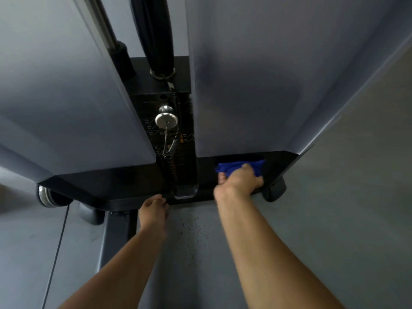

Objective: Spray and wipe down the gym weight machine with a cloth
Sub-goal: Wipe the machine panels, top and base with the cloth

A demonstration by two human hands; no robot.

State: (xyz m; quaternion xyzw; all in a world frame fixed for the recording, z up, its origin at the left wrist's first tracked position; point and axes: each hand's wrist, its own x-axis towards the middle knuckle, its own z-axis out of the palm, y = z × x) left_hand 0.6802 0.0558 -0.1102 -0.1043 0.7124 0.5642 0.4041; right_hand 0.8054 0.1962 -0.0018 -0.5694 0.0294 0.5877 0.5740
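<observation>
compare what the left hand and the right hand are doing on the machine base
The right hand grips a blue cloth against the black base; the left hand holds nothing and rests its fingers on the base's front edge. The right hand reaches farther in, under the grey shroud. Both touch the base.

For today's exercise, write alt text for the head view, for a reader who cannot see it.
The right hand presses a blue cloth on the weight machine's black base. The left hand rests on the base's front edge, below the silver pin in the weight stack.
</observation>
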